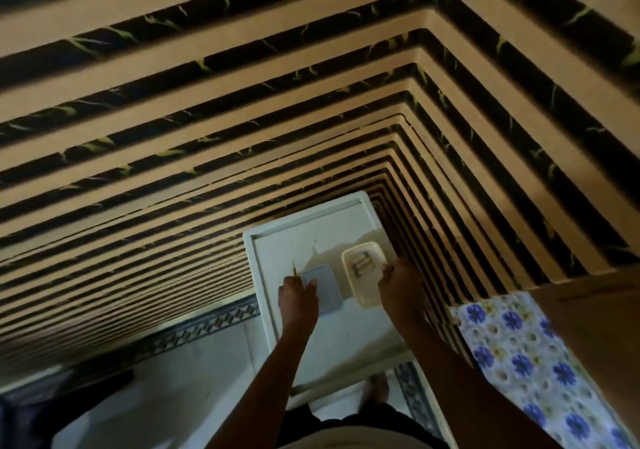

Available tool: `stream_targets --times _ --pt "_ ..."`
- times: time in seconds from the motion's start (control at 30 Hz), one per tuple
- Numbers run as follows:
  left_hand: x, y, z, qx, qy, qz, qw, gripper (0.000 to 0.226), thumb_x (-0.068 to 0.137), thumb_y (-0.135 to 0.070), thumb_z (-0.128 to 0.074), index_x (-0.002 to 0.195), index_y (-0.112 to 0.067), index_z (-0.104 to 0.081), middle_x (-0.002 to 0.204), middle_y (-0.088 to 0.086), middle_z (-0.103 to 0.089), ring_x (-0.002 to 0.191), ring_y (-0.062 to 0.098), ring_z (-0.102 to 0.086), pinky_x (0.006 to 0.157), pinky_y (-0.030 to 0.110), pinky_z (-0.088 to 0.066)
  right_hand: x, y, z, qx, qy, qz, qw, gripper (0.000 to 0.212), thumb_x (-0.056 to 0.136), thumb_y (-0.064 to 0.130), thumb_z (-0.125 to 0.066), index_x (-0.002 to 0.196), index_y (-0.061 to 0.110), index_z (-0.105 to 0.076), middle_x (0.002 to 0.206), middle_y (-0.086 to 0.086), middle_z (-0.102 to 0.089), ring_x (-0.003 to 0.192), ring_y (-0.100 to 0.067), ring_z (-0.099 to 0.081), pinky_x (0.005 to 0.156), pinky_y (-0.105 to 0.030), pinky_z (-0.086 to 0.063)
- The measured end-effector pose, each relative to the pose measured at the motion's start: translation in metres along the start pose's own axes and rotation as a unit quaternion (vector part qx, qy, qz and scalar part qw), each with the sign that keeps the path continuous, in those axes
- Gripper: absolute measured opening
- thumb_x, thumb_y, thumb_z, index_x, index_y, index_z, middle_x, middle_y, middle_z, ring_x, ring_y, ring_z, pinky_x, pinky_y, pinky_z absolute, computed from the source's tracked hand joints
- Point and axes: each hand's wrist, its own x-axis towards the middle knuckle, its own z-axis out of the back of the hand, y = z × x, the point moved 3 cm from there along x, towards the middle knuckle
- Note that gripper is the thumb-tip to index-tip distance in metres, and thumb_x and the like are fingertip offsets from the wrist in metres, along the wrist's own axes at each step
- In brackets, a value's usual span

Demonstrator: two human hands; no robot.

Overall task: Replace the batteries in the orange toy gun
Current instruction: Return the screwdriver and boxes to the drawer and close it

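Head view puts us above our own two hands. Our left hand [298, 298] is curled round a thin yellowish tool [294, 269], which we take for a small screwdriver, its tip pointing away from us just beside the blue lid [320, 289]. Our right hand [401, 285] is curled at the near right edge of the cream dish [367, 301], and we cannot tell whether it pinches the rim, something small, or nothing at all. In the dish lie the batteries [362, 264]; through the blur we make out two, perhaps three. Lid and dish sit side by side, not touching, on the white table [329, 341]. We count one tool, one lid, one dish and two hands, and the orange toy gun is nowhere in view, so we judge this step to be gathering the tool and cells. To do it well, we should point the screwdriver tip away from the other hand, steady the dish by its rim, lift the cells out one at a time and note each one's polarity. Further out, a floral cloth [519, 344] lies to the right and striped panelling [242, 119] rises behind the table.
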Motion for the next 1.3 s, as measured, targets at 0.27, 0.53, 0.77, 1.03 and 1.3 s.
stream_targets --times 0.27,0.53,0.77,1.03,1.3 --pt "-0.005 0.018 0.020 0.023 -0.052 0.057 0.997 0.035 0.099 0.005 -0.039 0.131 0.003 -0.051 0.134 0.024 -0.043 0.122 0.045 -0.048 0.104 0.051 -0.044 -0.003 -0.001 0.003 0.013 0.002 0.014 1.000 0.024 0.102 0.014 -0.056 0.113 -0.007 -0.062 0.106 -0.024 -0.065 0.103 -0.036 -0.064 0.079 -0.028 -0.036" --pt "-0.008 0.026 0.025 0.059 -0.076 -0.015 0.995 0.023 0.097 0.002 -0.046 0.117 0.006 -0.056 0.120 0.026 -0.058 0.110 0.042 -0.055 0.091 0.052 -0.053 -0.017 -0.011 0.003 -0.003 0.021 0.009 1.000 0.033 0.101 0.023 -0.061 0.113 -0.007 -0.063 0.112 -0.024 -0.062 0.104 -0.038 -0.063 0.084 -0.041 -0.054" --pt "-0.005 0.031 0.026 0.071 -0.082 -0.052 0.993 0.016 0.094 -0.004 -0.060 0.108 0.000 -0.055 0.108 0.020 -0.063 0.094 0.033 -0.060 0.072 0.037 -0.047 -0.042 -0.032 0.005 0.014 0.023 0.019 0.999 0.036 0.101 0.032 -0.063 0.107 -0.004 -0.063 0.108 -0.018 -0.060 0.100 -0.033 -0.061 0.074 -0.032 -0.045" --pt "-0.017 0.047 0.029 0.060 -0.097 -0.086 0.990 0.025 0.094 -0.015 -0.065 0.111 0.002 -0.058 0.113 0.023 -0.057 0.100 0.038 -0.055 0.077 0.038 -0.043 -0.082 -0.061 0.016 0.022 0.010 0.037 0.999 0.054 0.100 0.027 -0.066 0.140 -0.006 -0.053 0.141 -0.025 -0.053 0.136 -0.038 -0.048 0.113 -0.047 -0.043" --pt "-0.081 0.079 0.036 0.142 -0.090 -0.246 0.955 0.029 0.087 -0.006 -0.074 0.114 0.001 -0.063 0.115 0.019 -0.059 0.109 0.039 -0.055 0.094 0.049 -0.048 -0.124 -0.089 0.022 0.036 -0.103 0.121 0.987 0.017 0.094 0.008 -0.071 0.098 -0.003 -0.061 0.098 -0.020 -0.057 0.090 -0.035 -0.056 0.078 -0.036 -0.043"
